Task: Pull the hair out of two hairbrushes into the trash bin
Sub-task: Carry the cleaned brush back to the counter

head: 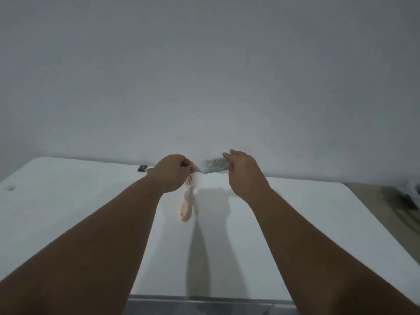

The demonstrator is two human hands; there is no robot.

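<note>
Holding the blue hairbrush [212,165] above the worktop [295,212] in closed right hand [244,171], left hand [173,172] fingers [189,166] pinched at its tip; next, probably drawing hair free, pink hairbrush [187,201] below untouched, bin unseen.

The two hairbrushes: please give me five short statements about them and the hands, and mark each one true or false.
1. The right hand holds the light blue hairbrush above the white table. True.
2. The pink hairbrush is held by the left hand. False: it lies on the table, under that hand.
3. The trash bin stands on the table. False: no bin is in view.
4. The left hand pinches at the blue brush's end. True.
5. The person wears long sleeves. False: both forearms are bare.
</note>
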